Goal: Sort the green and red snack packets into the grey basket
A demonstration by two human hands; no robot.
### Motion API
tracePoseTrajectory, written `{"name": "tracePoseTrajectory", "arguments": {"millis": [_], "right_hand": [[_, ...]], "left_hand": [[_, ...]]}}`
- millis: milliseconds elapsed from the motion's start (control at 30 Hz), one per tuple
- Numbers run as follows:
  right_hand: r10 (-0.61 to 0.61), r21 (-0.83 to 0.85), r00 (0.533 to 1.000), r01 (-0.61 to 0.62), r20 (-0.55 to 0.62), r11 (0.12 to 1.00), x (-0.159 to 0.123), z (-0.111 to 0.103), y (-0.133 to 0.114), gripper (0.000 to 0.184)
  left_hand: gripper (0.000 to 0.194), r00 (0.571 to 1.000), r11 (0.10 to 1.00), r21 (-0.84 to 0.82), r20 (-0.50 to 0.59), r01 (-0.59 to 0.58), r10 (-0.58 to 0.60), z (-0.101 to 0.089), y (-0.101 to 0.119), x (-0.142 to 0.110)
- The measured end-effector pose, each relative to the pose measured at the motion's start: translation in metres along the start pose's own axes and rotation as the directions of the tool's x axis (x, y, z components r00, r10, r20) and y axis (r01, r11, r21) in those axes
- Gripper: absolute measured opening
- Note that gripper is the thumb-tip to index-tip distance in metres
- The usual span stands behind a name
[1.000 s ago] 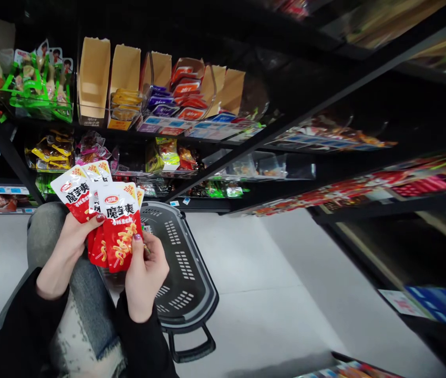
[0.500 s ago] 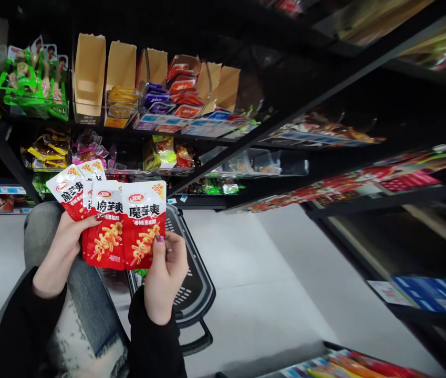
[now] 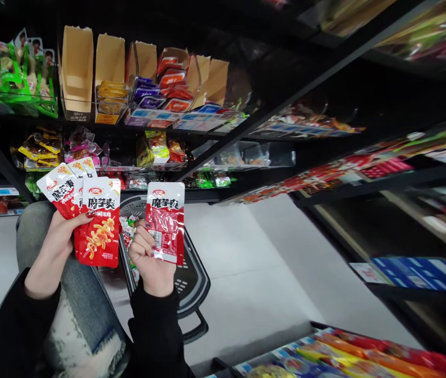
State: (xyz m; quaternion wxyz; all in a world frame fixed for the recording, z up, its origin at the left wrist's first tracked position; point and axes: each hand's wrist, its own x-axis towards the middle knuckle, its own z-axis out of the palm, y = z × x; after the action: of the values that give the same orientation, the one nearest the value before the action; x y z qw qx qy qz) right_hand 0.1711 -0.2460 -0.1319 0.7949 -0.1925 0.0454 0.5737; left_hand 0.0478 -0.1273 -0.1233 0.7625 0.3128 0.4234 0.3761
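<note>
My left hand is closed on a fan of several red-and-white snack packets, held upright over my knee. A single packet of the same kind is gripped by my right hand, turned so its printed back faces me. That packet stands apart from the fan, a hand's width to its right. Both hands hover above a dark plastic shopping basket on the floor, with small snack items showing inside it between my hands.
Black store shelves run from the upper left to the right, stocked with snack packets, brown cardboard display boxes and price tags. My knee in grey ripped jeans is at the lower left. White floor tiles lie beyond the basket. More packets fill a bin at the bottom right.
My right hand has pulled one packet off the fan, moved it right and turned it to show its back. The left hand has kept the remaining packets.
</note>
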Motion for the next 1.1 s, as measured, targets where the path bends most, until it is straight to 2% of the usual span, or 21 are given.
{"name": "tracePoseTrajectory", "arguments": {"millis": [100, 167, 200, 267, 300, 333, 367, 433, 500, 567, 633, 733, 800, 900, 933, 967, 1033, 1100], "right_hand": [[-0.065, -0.179, 0.998, 0.069, 0.024, 0.981, 0.001, -0.002, -0.009, 0.013], [-0.204, -0.357, 0.978, 0.204, 0.039, 0.911, 0.004, -0.014, -0.022, 0.016], [-0.311, -0.467, 0.950, 0.292, 0.037, 0.835, 0.006, -0.025, -0.030, 0.018], [-0.554, -0.725, 0.832, 0.394, 0.020, 0.565, 0.010, -0.058, -0.047, 0.021], [-0.661, -0.856, 0.750, 0.340, -0.004, 0.390, 0.013, -0.078, -0.054, 0.023], [-0.724, -0.953, 0.690, 0.208, -0.017, 0.221, 0.015, -0.099, -0.060, 0.025], [-0.734, -0.974, 0.678, 0.136, -0.040, 0.179, 0.016, -0.121, -0.063, 0.025], [-0.739, -0.992, 0.666, -0.012, -0.100, 0.124, 0.019, -0.160, -0.064, 0.024], [-0.730, -0.987, 0.665, -0.100, -0.158, 0.123, 0.023, -0.190, -0.056, 0.021], [-0.727, -0.978, 0.654, -0.159, -0.207, 0.136, 0.030, -0.208, -0.046, 0.019], [-0.736, -0.969, 0.632, -0.195, -0.244, 0.154, 0.041, -0.214, -0.039, 0.017], [-0.738, -0.968, 0.626, -0.185, -0.251, 0.173, 0.060, -0.201, -0.036, 0.018], [-0.711, -0.977, 0.671, -0.123, -0.210, 0.173, 0.065, -0.176, -0.033, 0.019], [-0.621, -0.985, 0.778, 0.024, -0.089, 0.170, 0.052, -0.114, -0.018, 0.024], [-0.572, -0.981, 0.820, 0.089, -0.026, 0.172, 0.043, -0.090, -0.010, 0.026], [-0.482, -0.961, 0.872, 0.202, 0.088, 0.189, 0.033, -0.066, -0.002, 0.025], [-0.365, -0.937, 0.908, 0.291, 0.207, 0.192, 0.015, -0.025, 0.013, 0.022], [-0.371, -0.957, 0.913, 0.244, 0.172, 0.156, 0.005, 0.003, 0.024, 0.027]], "left_hand": [[0.048, 1.000, 1.000, 0.000, 0.001, -0.004, 0.004, 0.001, 0.001, -0.001], [0.047, 1.000, 1.000, 0.006, 0.004, -0.001, 0.001, 0.001, 0.002, -0.002], [0.045, 1.000, 1.000, 0.007, 0.003, 0.001, -0.001, 0.001, 0.002, -0.002], [0.043, 1.000, 1.000, 0.003, 0.001, 0.004, -0.004, 0.001, 0.002, -0.002], [0.043, 1.000, 1.000, -0.001, 0.000, 0.004, -0.004, 0.001, 0.002, -0.001], [0.043, 1.000, 1.000, -0.005, -0.001, 0.002, -0.002, 0.001, 0.001, -0.001], [0.044, 1.000, 1.000, -0.008, -0.001, 0.000, 0.000, 0.001, 0.001, 0.000], [0.045, 1.000, 1.000, -0.012, -0.001, 0.004, -0.004, 0.001, -0.001, 0.001], [0.045, 1.000, 1.000, -0.009, 0.000, 0.011, -0.011, 0.000, -0.002, 0.001], [0.045, 1.000, 1.000, 0.002, 0.003, 0.009, -0.009, 0.000, -0.003, 0.001], [0.044, 1.000, 1.000, 0.009, 0.005, -0.004, 0.004, 0.000, -0.002, 0.001], [0.044, 1.000, 1.000, 0.005, 0.004, -0.014, 0.014, 0.001, -0.002, 0.000], [0.047, 1.000, 1.000, 0.005, -0.003, -0.008, 0.008, 0.002, -0.002, 0.000], [0.047, 1.000, 1.000, 0.019, -0.004, -0.001, 0.001, 0.003, -0.001, -0.001], [0.046, 1.000, 1.000, 0.024, -0.001, -0.003, 0.003, 0.003, -0.002, -0.001], [0.045, 1.000, 1.000, 0.027, 0.001, -0.007, 0.007, 0.003, -0.002, -0.001], [0.045, 1.000, 0.999, 0.028, 0.012, -0.018, 0.018, 0.003, -0.002, -0.001], [0.046, 0.999, 0.999, 0.023, 0.020, -0.025, 0.025, 0.003, -0.003, 0.000]]}}
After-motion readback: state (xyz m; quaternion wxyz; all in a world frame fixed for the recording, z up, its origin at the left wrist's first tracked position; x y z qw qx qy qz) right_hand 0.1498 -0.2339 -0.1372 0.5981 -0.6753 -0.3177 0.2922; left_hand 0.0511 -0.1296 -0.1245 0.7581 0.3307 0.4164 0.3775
